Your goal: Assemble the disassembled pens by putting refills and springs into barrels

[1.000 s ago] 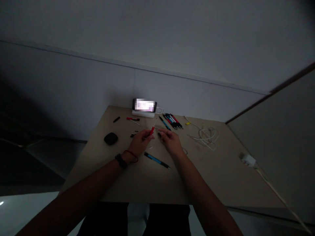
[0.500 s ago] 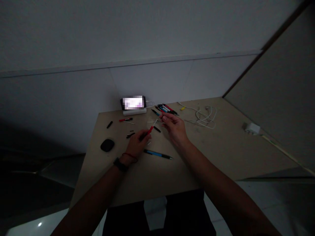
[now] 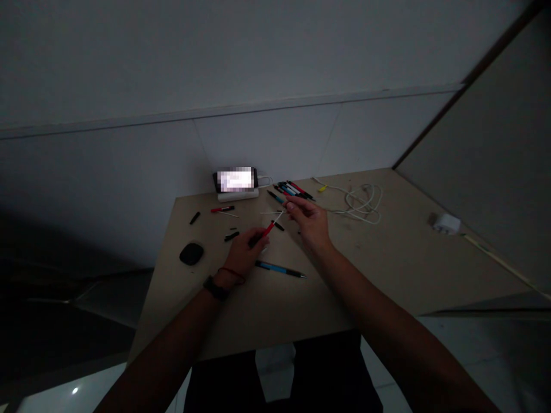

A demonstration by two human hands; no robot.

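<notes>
My left hand (image 3: 244, 253) is closed round a red pen barrel (image 3: 267, 230), which points up and to the right over the wooden table (image 3: 327, 287). A thin white refill (image 3: 279, 218) sticks out of the barrel's far end. My right hand (image 3: 310, 221) pinches the tip of that refill just beyond the barrel. A blue pen (image 3: 279, 269) lies on the table below both hands. Small black pen parts (image 3: 231, 235) rest to the left of my left hand. The scene is dim.
A lit phone (image 3: 236, 179) leans at the table's back edge on a white block. A bundle of pens (image 3: 293, 191) lies right of it, a white coiled cable (image 3: 361, 203) further right, and a white charger (image 3: 446, 222) near the right wall. A black oval case (image 3: 191, 253) sits left.
The view swung left and settled. My right hand rose from the table toward the pen bundle, then came to pinch the refill at the red barrel's tip. My left hand kept holding the barrel.
</notes>
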